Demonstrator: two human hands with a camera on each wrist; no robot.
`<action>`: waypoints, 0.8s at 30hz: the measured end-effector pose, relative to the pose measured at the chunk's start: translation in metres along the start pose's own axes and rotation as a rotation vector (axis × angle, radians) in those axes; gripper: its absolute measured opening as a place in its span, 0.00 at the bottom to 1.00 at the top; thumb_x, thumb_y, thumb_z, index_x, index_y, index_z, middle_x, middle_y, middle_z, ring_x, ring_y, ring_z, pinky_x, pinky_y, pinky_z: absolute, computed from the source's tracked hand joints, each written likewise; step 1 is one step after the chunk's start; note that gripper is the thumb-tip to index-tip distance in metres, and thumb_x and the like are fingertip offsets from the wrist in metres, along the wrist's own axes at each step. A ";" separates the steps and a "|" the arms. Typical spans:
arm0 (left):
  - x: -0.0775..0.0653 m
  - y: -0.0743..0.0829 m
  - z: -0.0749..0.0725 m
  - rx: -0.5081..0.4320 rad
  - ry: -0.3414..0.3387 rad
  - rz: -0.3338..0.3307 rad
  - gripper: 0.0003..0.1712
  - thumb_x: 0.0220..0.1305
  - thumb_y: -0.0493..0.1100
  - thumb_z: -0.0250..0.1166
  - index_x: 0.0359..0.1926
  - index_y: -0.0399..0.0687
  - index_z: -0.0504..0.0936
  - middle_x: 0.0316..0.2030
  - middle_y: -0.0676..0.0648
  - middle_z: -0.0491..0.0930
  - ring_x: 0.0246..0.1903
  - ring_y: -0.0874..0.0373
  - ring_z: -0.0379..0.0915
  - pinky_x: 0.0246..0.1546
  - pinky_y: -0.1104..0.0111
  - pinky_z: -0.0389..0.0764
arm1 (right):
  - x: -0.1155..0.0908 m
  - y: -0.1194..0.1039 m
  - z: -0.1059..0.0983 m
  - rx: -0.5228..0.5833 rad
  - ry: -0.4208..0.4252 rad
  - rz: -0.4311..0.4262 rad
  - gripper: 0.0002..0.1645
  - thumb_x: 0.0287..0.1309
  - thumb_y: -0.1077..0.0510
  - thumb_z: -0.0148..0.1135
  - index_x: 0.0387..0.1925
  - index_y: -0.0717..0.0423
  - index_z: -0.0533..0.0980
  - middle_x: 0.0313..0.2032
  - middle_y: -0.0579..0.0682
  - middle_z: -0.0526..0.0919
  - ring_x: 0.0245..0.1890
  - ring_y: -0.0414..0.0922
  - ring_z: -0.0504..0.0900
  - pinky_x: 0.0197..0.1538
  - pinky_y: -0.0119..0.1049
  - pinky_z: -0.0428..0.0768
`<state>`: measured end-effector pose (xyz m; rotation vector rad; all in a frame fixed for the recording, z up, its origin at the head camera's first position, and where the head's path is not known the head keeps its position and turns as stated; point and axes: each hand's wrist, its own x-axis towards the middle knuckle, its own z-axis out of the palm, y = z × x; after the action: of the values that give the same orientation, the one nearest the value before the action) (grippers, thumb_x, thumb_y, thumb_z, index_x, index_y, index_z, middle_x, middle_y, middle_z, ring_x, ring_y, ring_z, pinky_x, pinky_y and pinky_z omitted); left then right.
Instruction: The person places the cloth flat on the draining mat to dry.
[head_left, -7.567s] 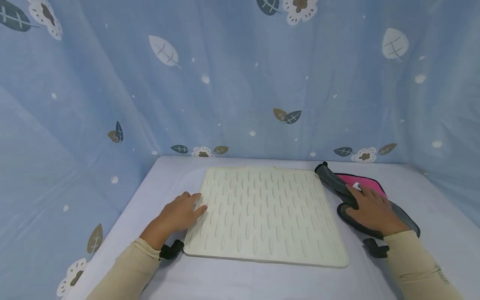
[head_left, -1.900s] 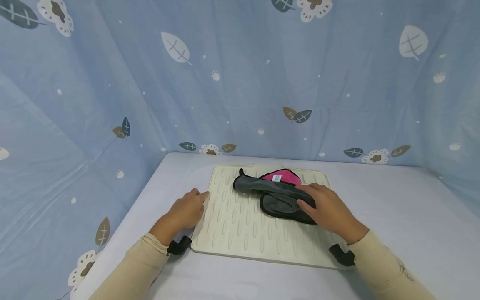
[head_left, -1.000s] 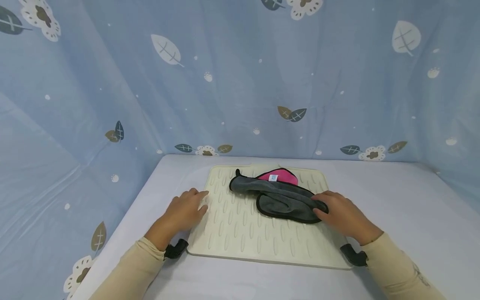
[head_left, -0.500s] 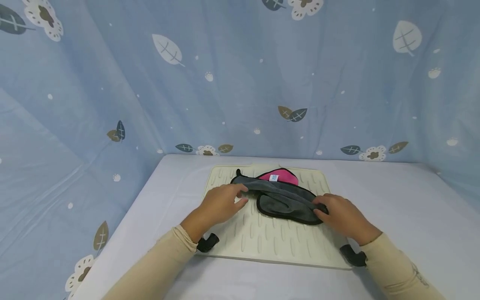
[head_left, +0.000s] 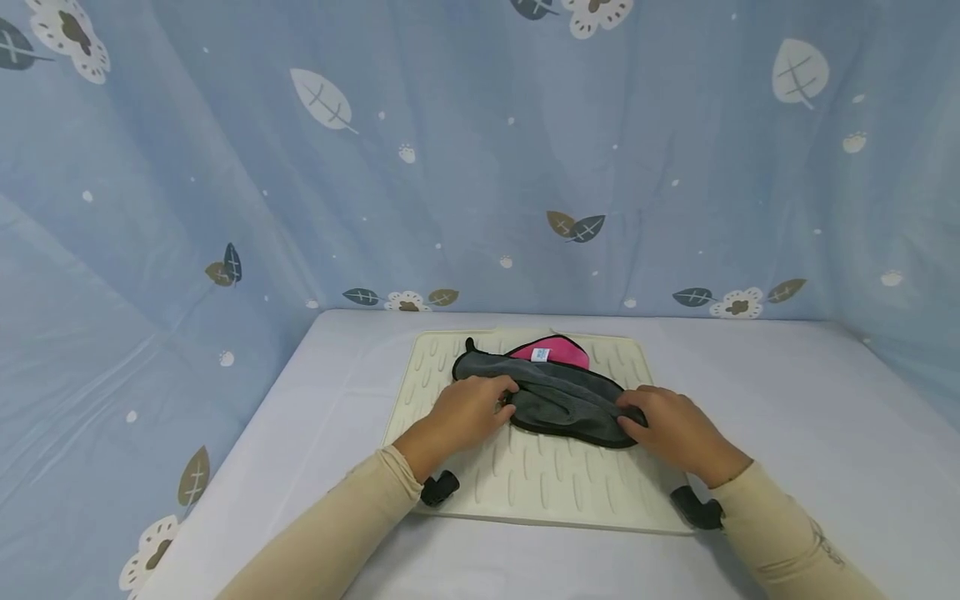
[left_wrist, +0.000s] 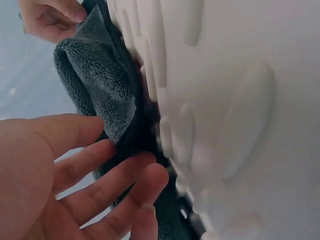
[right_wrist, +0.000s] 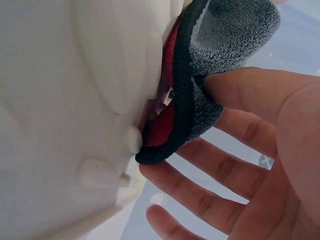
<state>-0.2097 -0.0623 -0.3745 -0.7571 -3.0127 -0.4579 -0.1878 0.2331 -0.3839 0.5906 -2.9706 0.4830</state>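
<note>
A cleaning cloth (head_left: 577, 387), plush grey on one side and pink on the other, lies folded and crumpled on a ribbed cream mat (head_left: 540, 492). Black edging runs round it, and a small white tag shows on the pink part. My left hand (head_left: 463, 417) has its thumb and index finger at the left edge of the lower flap, pinching it lightly; the other fingers are spread in the left wrist view. At the right end, my right hand (head_left: 675, 429) pinches the cloth between thumb and fingers. In the right wrist view, that edge is bent up from the mat, with red beneath.
The mat lies on a white-covered table (head_left: 810, 392). A blue patterned curtain (head_left: 480, 167) hangs behind and along the left side. Black wrist mounts (head_left: 697, 508) sit below the sleeves' cuffs.
Earlier the cloth lay right of the mat under my right hand; it moved left onto the mat. My left hand has left the mat's left edge and come to the cloth's lower flap.
</note>
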 end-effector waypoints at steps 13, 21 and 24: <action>0.005 0.006 0.005 -0.180 0.078 0.004 0.12 0.67 0.48 0.68 0.50 0.53 0.86 0.39 0.53 0.88 0.37 0.61 0.82 0.35 0.70 0.78 | 0.000 -0.003 -0.001 -0.002 0.011 -0.007 0.12 0.60 0.60 0.68 0.45 0.58 0.83 0.42 0.52 0.87 0.45 0.54 0.85 0.48 0.53 0.81; 0.001 0.007 0.006 -0.219 0.156 0.010 0.08 0.65 0.44 0.69 0.45 0.53 0.88 0.35 0.53 0.87 0.28 0.65 0.77 0.28 0.73 0.74 | 0.000 -0.005 -0.001 0.001 0.013 -0.013 0.11 0.60 0.59 0.68 0.44 0.58 0.84 0.41 0.51 0.87 0.44 0.52 0.85 0.48 0.53 0.82; -0.003 0.005 0.004 -0.214 0.167 -0.005 0.07 0.66 0.44 0.68 0.44 0.54 0.88 0.36 0.53 0.86 0.26 0.66 0.73 0.27 0.72 0.73 | 0.000 -0.006 -0.001 -0.004 0.014 -0.021 0.11 0.59 0.59 0.68 0.43 0.58 0.84 0.40 0.51 0.87 0.43 0.52 0.86 0.48 0.52 0.82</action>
<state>-0.2046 -0.0580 -0.3772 -0.6812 -2.8409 -0.8112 -0.1854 0.2278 -0.3809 0.6146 -2.9486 0.4778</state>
